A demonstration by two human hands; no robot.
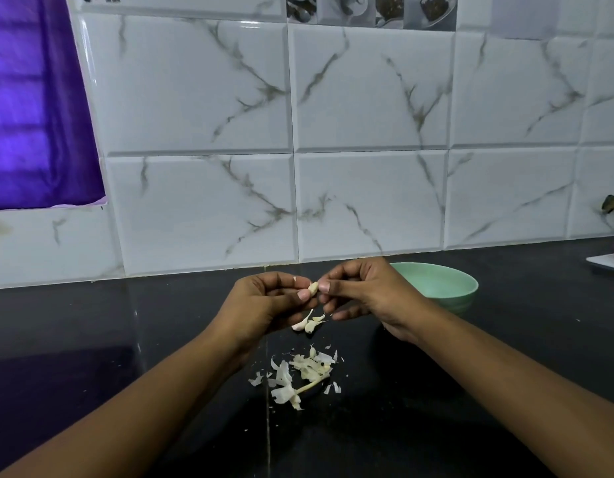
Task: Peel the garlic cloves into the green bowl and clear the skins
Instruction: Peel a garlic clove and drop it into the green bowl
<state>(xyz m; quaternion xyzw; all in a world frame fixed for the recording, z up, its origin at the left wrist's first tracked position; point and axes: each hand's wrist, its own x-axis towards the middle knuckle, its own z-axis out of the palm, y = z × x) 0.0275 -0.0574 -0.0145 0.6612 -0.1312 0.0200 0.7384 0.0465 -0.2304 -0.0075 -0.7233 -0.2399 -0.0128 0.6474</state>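
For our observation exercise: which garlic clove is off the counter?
The clove pinched between the left hand and right hand, beside the green bowl. The other two cloves lie on the black counter beneath the hands.

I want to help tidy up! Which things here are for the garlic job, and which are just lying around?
For the job: garlic clove, pinched by the left hand and right hand; loose cloves on the counter; pile of skins; green bowl.
Just lying about: white plate at the far right; purple curtain.
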